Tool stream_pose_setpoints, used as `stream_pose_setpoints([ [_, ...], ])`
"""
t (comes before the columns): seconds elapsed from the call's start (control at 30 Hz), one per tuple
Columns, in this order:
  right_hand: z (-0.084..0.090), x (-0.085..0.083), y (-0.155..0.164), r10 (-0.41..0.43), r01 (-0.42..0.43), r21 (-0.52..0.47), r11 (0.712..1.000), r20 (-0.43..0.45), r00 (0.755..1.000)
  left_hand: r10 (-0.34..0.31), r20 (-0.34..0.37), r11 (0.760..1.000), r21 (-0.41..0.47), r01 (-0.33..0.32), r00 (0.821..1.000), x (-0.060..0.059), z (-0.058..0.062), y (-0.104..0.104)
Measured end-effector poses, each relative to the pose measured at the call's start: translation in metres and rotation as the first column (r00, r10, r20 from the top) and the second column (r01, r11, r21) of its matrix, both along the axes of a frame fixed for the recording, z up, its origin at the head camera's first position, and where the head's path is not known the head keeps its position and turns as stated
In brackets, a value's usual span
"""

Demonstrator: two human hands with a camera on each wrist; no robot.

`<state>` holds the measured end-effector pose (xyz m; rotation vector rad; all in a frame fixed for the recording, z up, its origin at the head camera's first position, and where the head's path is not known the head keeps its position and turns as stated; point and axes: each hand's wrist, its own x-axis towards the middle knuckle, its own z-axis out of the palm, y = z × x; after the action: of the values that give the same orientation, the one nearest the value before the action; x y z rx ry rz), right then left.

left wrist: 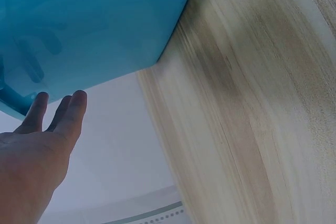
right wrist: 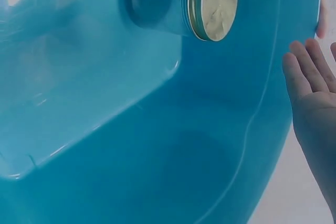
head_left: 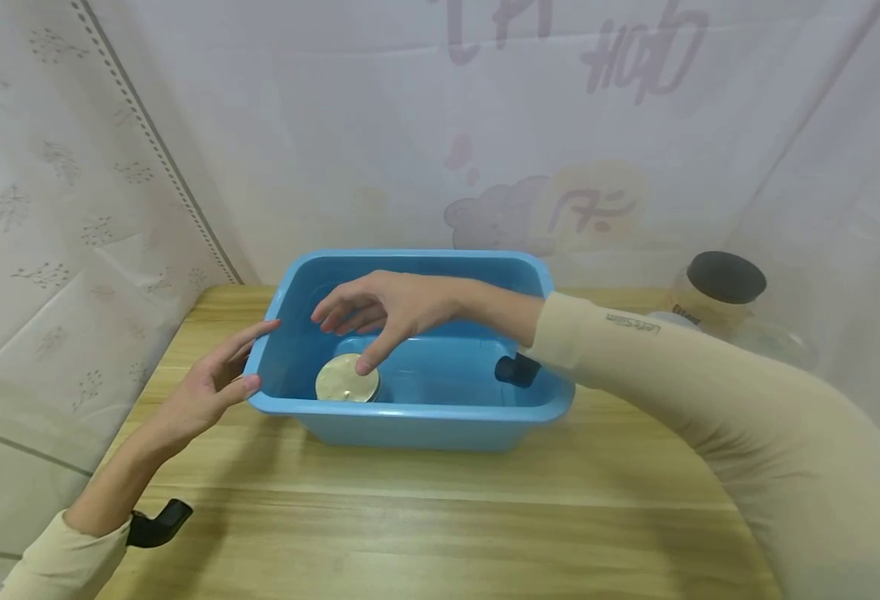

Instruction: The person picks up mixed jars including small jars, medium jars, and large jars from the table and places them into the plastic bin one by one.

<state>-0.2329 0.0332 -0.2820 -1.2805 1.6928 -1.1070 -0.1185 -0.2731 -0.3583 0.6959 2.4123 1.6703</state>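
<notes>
A blue plastic basin point(head_left: 440, 429) stands on the wooden table. Inside it, at the left front corner, is a clear jar with a gold lid point(head_left: 341, 380); the right wrist view shows the jar's lid point(right wrist: 219, 6) and its see-through side. My left hand point(head_left: 200, 387) touches the basin's left rim with thumb and fingertips, and in the left wrist view the left hand point(left wrist: 44, 140) has its fingers extended at the basin's edge. Over the basin reaches my right hand point(head_left: 391, 312), fingers loosely bent and holding nothing, its thumb overlapping the lid in the head view.
At the back right, partly behind the right sleeve point(head_left: 657, 358), stands a jar with a black lid point(head_left: 727, 277). Other clear containers beside it are partly hidden. A printed white curtain point(head_left: 380, 125) hangs behind the wooden table point(head_left: 440, 525).
</notes>
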Motion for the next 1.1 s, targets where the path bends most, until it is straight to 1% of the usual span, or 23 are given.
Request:
stream_pose_setpoints([
  [0.17,0.007,0.003,0.007,-0.017,0.017,-0.009,1.0,-0.018,1.0,0.004,-0.005,1.0,-0.004,-0.004,1.0,0.001,0.001,0.0],
  [0.37,0.017,0.001,0.017,-0.027,0.026,-0.024,0.999,-0.064,0.998,0.013,-0.002,1.0,-0.025,-0.013,1.0,0.002,0.003,-0.001],
  [0.47,0.021,0.0,0.023,-0.041,0.04,-0.023,0.999,-0.074,0.996,0.008,-0.001,1.0,-0.017,-0.008,1.0,0.002,0.003,0.0],
  [0.73,0.025,0.001,0.048,-0.108,0.107,-0.018,0.994,-0.063,0.992,0.002,-0.007,1.0,-0.018,-0.003,1.0,0.001,-0.001,0.0],
  [0.83,0.029,0.002,0.056,-0.142,0.141,-0.01,0.99,-0.08,0.987,-0.004,-0.021,1.0,-0.014,0.004,1.0,0.001,0.0,0.001],
  [0.93,0.036,0.004,0.063,-0.165,0.166,0.004,0.986,-0.089,0.982,-0.006,-0.019,1.0,-0.01,0.006,1.0,0.001,0.001,0.001],
  [1.1,0.05,0.004,0.074,-0.18,0.18,-0.011,0.984,-0.11,0.977,-0.004,-0.012,1.0,-0.027,0.003,1.0,0.002,0.0,0.0],
])
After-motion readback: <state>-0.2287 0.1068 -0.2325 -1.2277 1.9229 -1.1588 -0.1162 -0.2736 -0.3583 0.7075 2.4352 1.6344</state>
